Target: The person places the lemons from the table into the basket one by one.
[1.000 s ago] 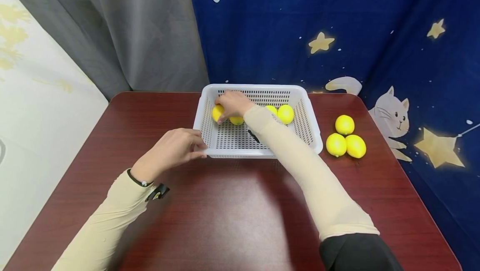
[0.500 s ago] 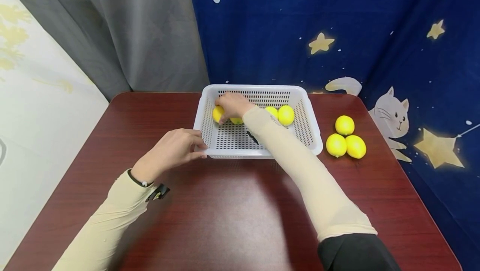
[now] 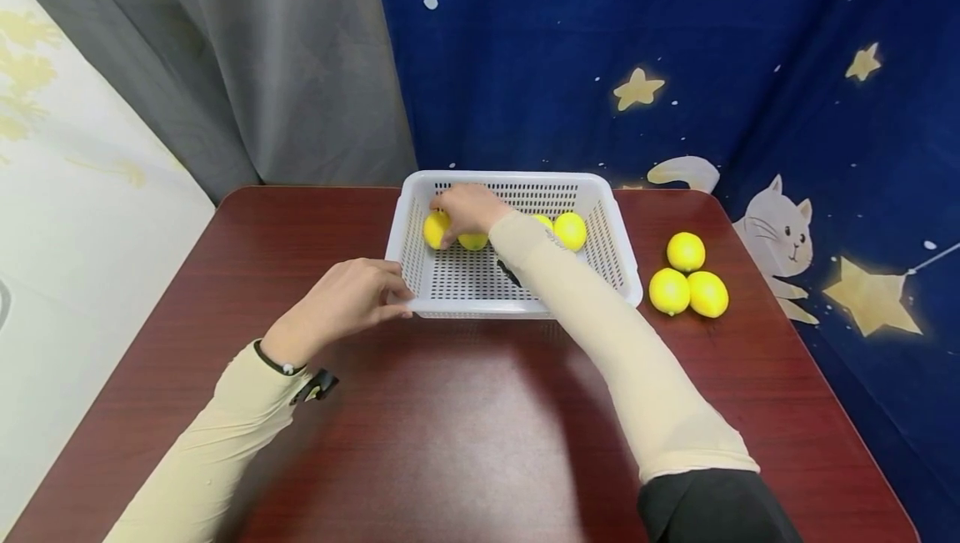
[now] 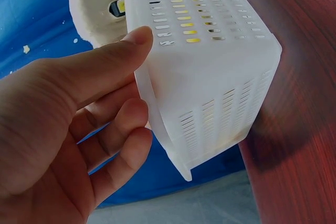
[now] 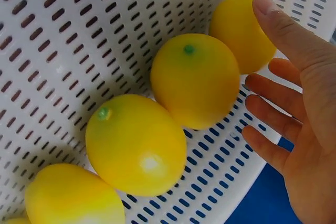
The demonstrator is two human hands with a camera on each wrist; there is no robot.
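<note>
A white plastic basket [image 3: 480, 306] with slotted walls stands on the table and holds a row of several lemons. My right hand [image 3: 471, 208] reaches inside and grips the lemon [image 3: 436, 229] at the left end. In the right wrist view, the thumb lies on that end lemon [image 5: 239, 30], and the fingers curl by its other side. A second lemon [image 5: 194, 80] with a green tip sits against it. My left hand [image 3: 352, 297] grips the basket's near left corner. The left wrist view shows its thumb on the basket rim [image 4: 149, 90] and the other fingers bent behind.
Three lemons [image 3: 686, 283] sit together on the dark red table [image 3: 450, 426], right of the basket. A blue curtain [image 3: 525, 67] with stars and a grey curtain [image 3: 300, 67] hang behind. My right forearm crosses over the basket's front rim.
</note>
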